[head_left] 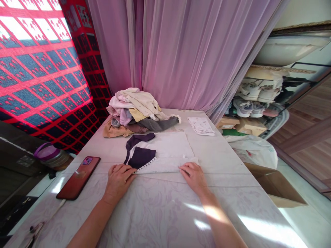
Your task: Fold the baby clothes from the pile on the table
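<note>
A white shirt [170,148] with dark purple sleeves and a dark neckline lies spread on the table, partly folded. One dark sleeve [142,157] rests across the white body, edged by a dotted trim. At the near left corner, my left hand [120,175] has its fingers closed on the shirt's edge by the sleeve. My right hand [193,175] pinches the near right part of the same edge. The fabric under both sets of fingertips is hidden.
A heap of clothes [139,106] lies at the table's far left, and a folded white cloth [201,126] at the far right. A red phone [79,178] with a cable lies left. Beyond the right edge are a cardboard box [275,184] and a shoe rack [274,81].
</note>
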`<state>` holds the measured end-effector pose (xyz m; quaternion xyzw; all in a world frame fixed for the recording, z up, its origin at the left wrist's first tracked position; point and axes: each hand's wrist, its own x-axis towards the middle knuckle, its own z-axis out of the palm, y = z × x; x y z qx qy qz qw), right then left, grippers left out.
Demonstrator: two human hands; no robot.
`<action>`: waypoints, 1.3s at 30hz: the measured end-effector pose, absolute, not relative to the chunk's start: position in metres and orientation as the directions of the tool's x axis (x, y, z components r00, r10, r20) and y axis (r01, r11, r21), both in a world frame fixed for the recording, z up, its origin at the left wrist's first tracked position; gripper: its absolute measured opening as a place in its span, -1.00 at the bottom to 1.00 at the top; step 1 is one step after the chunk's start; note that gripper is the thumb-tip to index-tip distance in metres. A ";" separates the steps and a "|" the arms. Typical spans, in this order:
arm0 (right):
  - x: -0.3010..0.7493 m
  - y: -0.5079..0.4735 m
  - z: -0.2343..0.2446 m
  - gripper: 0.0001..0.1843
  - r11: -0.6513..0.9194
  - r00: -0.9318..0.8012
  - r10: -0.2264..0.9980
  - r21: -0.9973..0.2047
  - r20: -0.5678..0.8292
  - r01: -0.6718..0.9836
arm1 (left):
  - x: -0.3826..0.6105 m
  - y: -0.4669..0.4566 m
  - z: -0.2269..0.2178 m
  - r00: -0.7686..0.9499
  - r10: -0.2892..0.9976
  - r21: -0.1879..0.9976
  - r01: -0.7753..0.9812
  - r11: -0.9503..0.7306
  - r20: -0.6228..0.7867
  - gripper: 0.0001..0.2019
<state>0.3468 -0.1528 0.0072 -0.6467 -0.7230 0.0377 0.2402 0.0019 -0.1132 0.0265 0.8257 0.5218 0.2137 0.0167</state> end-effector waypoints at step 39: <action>0.239 -0.066 0.063 -0.74 0.097 -0.035 0.985 -0.376 0.168 0.922 | -0.024 -0.095 0.017 0.068 0.966 0.490 0.851 -0.187 0.250 -0.81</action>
